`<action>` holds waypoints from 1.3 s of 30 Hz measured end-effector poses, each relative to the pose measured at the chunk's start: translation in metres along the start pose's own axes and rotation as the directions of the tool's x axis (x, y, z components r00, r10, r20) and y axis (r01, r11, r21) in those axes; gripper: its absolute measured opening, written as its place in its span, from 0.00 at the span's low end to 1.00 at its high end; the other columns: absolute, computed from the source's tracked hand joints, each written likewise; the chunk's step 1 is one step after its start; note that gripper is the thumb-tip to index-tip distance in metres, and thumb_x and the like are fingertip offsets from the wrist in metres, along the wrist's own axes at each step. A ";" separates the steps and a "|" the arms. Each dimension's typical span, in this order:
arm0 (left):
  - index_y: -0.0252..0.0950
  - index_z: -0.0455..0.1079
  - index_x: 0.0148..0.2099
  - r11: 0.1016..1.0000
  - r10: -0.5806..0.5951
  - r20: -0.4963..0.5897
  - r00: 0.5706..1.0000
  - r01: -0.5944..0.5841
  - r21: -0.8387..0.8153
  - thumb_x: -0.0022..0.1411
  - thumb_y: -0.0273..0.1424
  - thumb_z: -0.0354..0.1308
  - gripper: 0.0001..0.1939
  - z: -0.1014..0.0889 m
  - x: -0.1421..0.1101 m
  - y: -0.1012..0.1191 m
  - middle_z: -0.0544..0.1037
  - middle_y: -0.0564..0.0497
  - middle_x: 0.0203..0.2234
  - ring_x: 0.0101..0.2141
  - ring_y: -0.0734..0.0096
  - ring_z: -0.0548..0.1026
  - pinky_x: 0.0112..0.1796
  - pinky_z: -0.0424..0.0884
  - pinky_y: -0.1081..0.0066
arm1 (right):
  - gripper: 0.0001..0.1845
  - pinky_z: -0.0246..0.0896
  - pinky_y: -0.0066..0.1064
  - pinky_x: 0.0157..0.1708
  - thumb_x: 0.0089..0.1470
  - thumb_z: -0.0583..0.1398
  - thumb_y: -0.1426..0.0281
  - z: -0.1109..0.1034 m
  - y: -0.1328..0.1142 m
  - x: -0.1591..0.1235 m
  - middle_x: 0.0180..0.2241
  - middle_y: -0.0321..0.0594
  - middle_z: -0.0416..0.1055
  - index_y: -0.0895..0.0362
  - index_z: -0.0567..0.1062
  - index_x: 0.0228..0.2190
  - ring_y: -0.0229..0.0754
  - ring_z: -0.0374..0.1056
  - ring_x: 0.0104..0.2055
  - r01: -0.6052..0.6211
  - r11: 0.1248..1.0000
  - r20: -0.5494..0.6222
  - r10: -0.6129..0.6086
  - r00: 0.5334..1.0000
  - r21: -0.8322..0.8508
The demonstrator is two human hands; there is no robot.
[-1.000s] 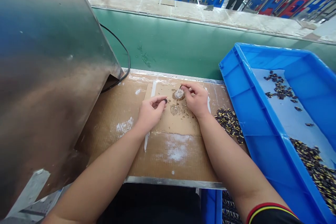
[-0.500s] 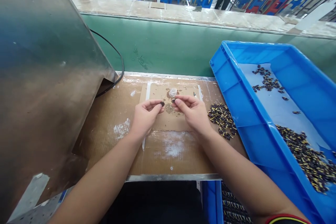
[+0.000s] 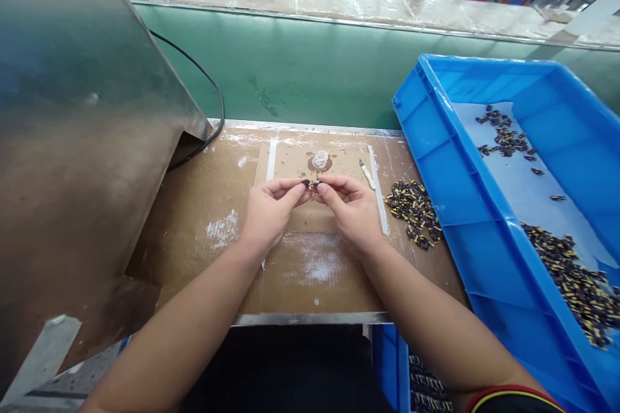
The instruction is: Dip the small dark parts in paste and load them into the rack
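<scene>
My left hand [image 3: 271,210] pinches a small dark rounded piece [image 3: 305,184] between thumb and fingertips. Opposite it, my right hand [image 3: 356,210] is closed on a small black part [image 3: 316,184]. The two pieces meet, or nearly meet, above a cardboard sheet [image 3: 290,161] taped to the bench; I cannot tell whether they are joined. A whitish clump [image 3: 320,159] sits on a wet-looking brown stain just beyond my fingers. To the right of it lies a pale-handled pointed tool [image 3: 367,174].
A pile of black-and-yellow parts [image 3: 414,213] lies right of the cardboard. Beside it stands a blue bin [image 3: 450,181] holding many similar parts. A big metal housing [image 3: 87,161] with a black cable [image 3: 213,77] rises at left. A green partition [image 3: 310,68] closes off the back.
My hands have come together, bringing the two small pieces end to end. The view has shifted slightly, and the pointed tool shows more fully beside my right hand.
</scene>
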State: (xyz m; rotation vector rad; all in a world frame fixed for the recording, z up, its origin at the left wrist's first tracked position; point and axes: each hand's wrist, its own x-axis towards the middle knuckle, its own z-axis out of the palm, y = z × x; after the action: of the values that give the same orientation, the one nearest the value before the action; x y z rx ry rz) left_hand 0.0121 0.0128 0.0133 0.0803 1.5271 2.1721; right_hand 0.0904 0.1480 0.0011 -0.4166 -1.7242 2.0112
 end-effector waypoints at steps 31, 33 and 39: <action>0.41 0.83 0.46 0.144 0.700 0.547 0.460 -0.841 0.522 0.63 0.26 0.69 0.10 -0.019 -0.004 0.001 0.85 0.47 0.49 0.47 0.63 0.84 0.53 0.81 0.63 | 0.19 0.82 0.30 0.42 0.48 0.77 0.59 -0.006 -0.015 -0.002 0.35 0.33 0.81 0.52 0.78 0.36 0.38 0.81 0.40 -0.307 0.897 0.093 0.293 0.952 0.317; 0.42 0.83 0.45 0.227 0.691 0.507 0.515 -0.821 0.524 0.62 0.26 0.70 0.08 -0.017 -0.007 0.002 0.86 0.48 0.46 0.45 0.64 0.85 0.52 0.81 0.63 | 0.19 0.81 0.29 0.40 0.48 0.77 0.59 -0.007 -0.015 -0.002 0.35 0.33 0.81 0.52 0.78 0.36 0.39 0.81 0.40 -0.312 0.896 0.102 0.294 0.950 0.315; 0.38 0.84 0.38 0.961 0.258 0.089 0.962 -0.265 0.080 0.55 0.35 0.77 0.10 -0.004 -0.010 0.007 0.86 0.46 0.38 0.39 0.66 0.85 0.46 0.83 0.66 | 0.13 0.81 0.31 0.39 0.59 0.71 0.59 -0.007 -0.016 -0.008 0.38 0.35 0.82 0.49 0.82 0.44 0.41 0.82 0.43 -0.018 0.985 0.059 0.008 0.998 0.174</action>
State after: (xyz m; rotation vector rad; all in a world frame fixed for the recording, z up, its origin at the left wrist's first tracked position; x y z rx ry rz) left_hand 0.0172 0.0035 0.0207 0.4149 1.6502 2.2671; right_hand 0.1028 0.1520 0.0150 -0.3151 -1.5653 2.1818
